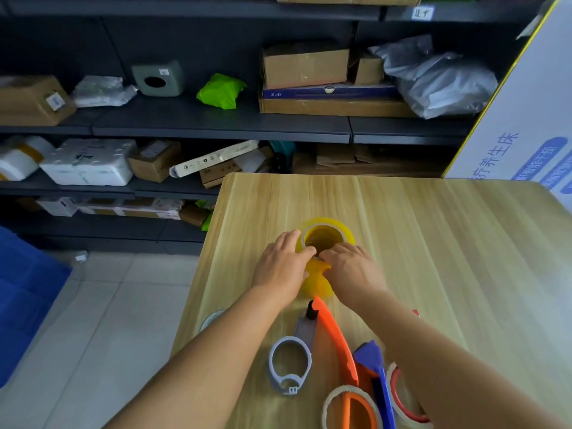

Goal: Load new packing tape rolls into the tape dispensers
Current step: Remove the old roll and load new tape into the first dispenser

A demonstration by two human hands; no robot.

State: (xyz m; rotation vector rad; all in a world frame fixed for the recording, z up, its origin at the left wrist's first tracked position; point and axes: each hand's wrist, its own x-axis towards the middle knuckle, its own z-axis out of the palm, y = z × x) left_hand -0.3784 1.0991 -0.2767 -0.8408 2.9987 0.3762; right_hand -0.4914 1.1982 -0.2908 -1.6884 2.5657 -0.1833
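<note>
A tall yellow stack of packing tape rolls [326,235] stands in the middle of the wooden table [448,243], its hollow core facing up. My left hand [283,266] and my right hand [351,269] both grip its near side, fingertips on the top rim. Below my hands lie an orange dispenser [335,342] holding an empty cardboard core [332,397], a blue dispenser [376,366], and a grey ring-shaped dispenser piece [289,363]. A red-edged roll [402,397] is partly hidden under my right forearm.
A clear round item [212,318] sits at the table's left edge. Dark shelves [216,122] with cardboard boxes and parcels stand behind the table. A white printed board [532,125] leans at the right. A blue crate [24,292] sits on the floor at left.
</note>
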